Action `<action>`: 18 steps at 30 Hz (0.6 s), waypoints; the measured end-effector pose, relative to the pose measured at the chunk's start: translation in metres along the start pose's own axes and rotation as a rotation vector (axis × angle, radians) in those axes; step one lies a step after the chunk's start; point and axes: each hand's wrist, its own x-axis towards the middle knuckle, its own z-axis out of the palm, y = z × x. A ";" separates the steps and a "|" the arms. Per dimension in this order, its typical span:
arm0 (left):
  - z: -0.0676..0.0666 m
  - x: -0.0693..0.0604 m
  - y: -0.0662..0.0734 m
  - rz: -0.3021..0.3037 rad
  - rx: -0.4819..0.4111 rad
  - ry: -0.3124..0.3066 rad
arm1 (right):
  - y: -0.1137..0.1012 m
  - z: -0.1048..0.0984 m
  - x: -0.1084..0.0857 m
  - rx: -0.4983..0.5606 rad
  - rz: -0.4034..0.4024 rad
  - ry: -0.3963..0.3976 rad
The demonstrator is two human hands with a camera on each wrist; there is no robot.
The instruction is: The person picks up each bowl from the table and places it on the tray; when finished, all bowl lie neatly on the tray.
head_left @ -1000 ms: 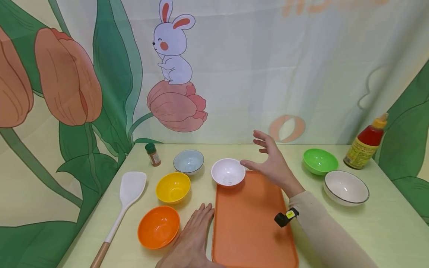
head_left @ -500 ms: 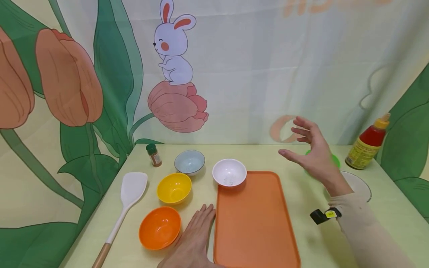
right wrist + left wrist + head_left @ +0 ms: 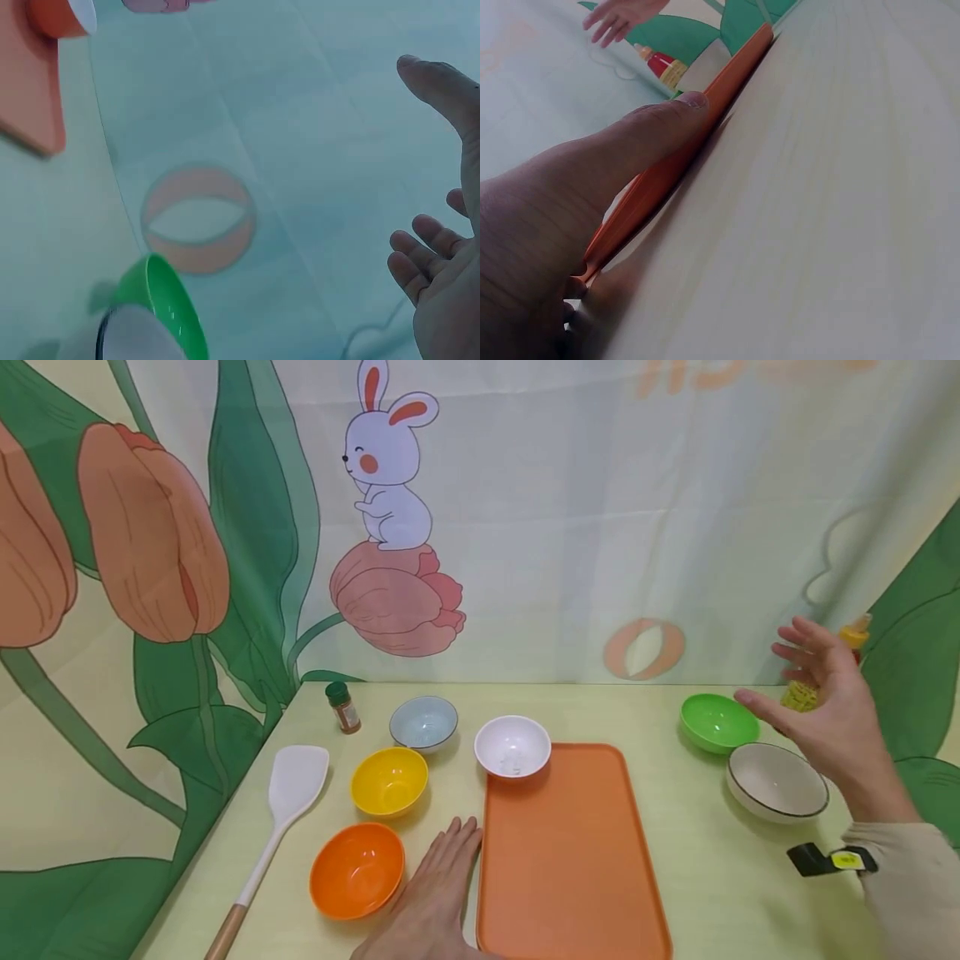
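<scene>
My left hand lies with straight fingers between the orange bowl and the left edge of the orange tray. In the left wrist view its thumb touches the tray's edge. On the tray's far left corner sits a white bowl. My right hand is raised at the far right, thumb and fingers spread apart and holding nothing. Behind it, partly hidden, stands a red sauce bottle with a yellow cap. Nearest that hand are the green bowl and a dark-rimmed cream bowl.
A yellow bowl and a pale blue bowl stand left of the tray. Farther left lie a white spatula with a wooden handle end and a green-capped spice jar. A printed curtain hangs behind the table.
My right hand has moved rightward from beside the white bowl, past the green bowl, to in front of the sauce bottle. My left hand and the dishes have stayed put.
</scene>
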 end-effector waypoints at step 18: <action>0.000 -0.002 -0.001 0.001 -0.014 -0.006 | 0.091 -0.012 -0.077 -0.084 0.198 -0.047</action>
